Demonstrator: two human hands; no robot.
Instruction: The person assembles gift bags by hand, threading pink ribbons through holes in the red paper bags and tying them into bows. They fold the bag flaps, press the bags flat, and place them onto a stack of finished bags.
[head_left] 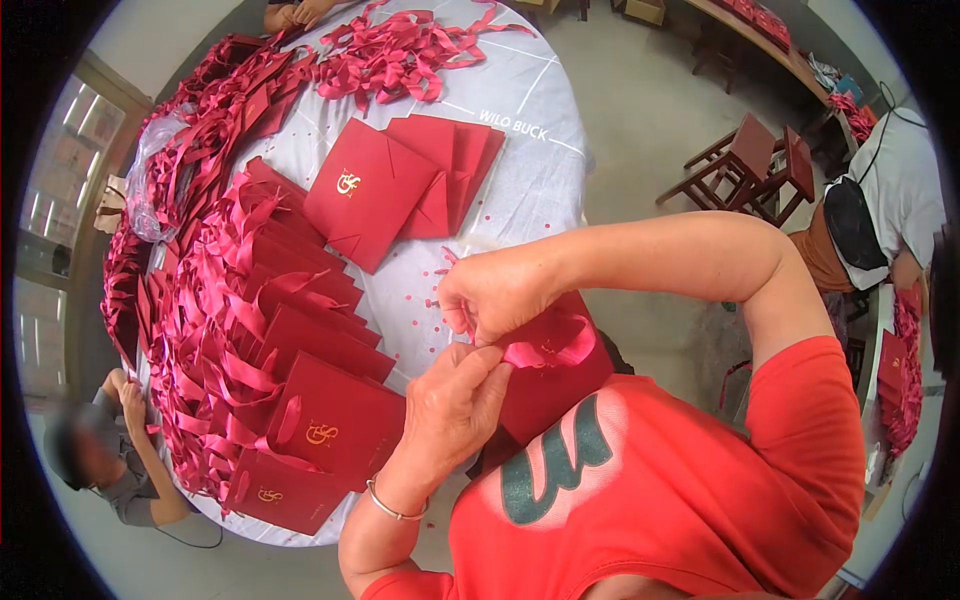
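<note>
A red paper gift bag (562, 395) rests against my front at the table's edge, with a loop of pink satin ribbon (555, 348) across its upper part. My left hand (455, 400), with a bangle at the wrist, is closed in a pinch on the ribbon where it leaves the bag. Just above it, my right hand (505, 290) has its fingers curled and pinched close to the left fingertips, apparently on the same ribbon. The exact grip of the right fingers is partly hidden. A short pink end shows beyond that hand.
Ribboned red bags (335, 415) stand in overlapping rows on the left of the white-clothed table (545, 95). Flat bags (370, 190) and loose ribbons (395, 50) lie farther back. Small red dots are scattered nearby. Other people sit around; stools (735, 165) stand at right.
</note>
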